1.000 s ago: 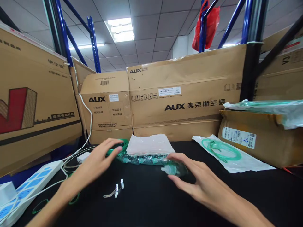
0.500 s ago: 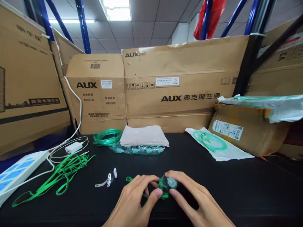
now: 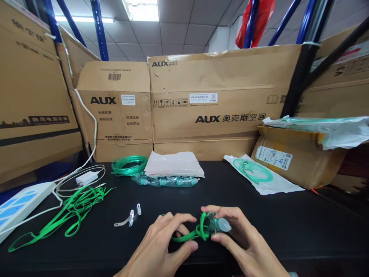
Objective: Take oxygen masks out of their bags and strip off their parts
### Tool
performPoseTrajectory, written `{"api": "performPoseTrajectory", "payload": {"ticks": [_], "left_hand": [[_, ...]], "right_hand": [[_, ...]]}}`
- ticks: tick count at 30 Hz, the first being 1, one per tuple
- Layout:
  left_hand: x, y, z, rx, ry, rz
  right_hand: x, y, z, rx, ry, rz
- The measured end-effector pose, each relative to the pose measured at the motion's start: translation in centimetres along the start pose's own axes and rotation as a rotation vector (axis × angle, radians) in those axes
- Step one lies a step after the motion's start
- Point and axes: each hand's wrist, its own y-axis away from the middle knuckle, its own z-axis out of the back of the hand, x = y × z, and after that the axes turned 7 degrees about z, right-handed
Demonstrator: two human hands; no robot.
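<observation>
A small clear green-tinted oxygen mask [image 3: 211,224] with a pale round connector [image 3: 224,225] is pinched between the thumb and fingers of my right hand [image 3: 240,234]. The connector points to the right. A green elastic strap [image 3: 202,227] is looped at the mask's left side, and its tail runs left beneath my left hand [image 3: 170,240]. The thumb and index finger of that hand are spread apart beside the strap. Its other fingers are curled and partly hidden, with the strap passing near them.
Small metal strips [image 3: 131,218] lie left of my hands. Farther left are loose green straps [image 3: 83,204], a white charger [image 3: 87,178] and a power strip [image 3: 25,204]. Behind are coiled green tubing [image 3: 128,165], white bags [image 3: 174,163], more masks [image 3: 165,181], bagged tubing [image 3: 259,175] and a carton [image 3: 294,154].
The mask has turned so its connector points right, and it has shifted slightly right with my right hand. My left thumb and index finger have come off it, exposing the strap loop.
</observation>
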Motion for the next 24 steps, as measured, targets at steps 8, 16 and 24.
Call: {"api": "performPoseTrajectory", "payload": {"ticks": [8,16,24], "left_hand": [[0.1,0.0,0.8,-0.151,-0.064,-0.11],[-0.4,-0.1,-0.7,-0.129,-0.081,-0.099],[0.4,-0.5,1.9,-0.423,-0.182,-0.046]], "right_hand": [[0.2,0.2,0.0,-0.006,-0.104,-0.02],[-0.3,0.8,-0.3,0.13,0.243,0.319],[-0.5,1.1,2.0,0.201,0.478,0.439]]}}
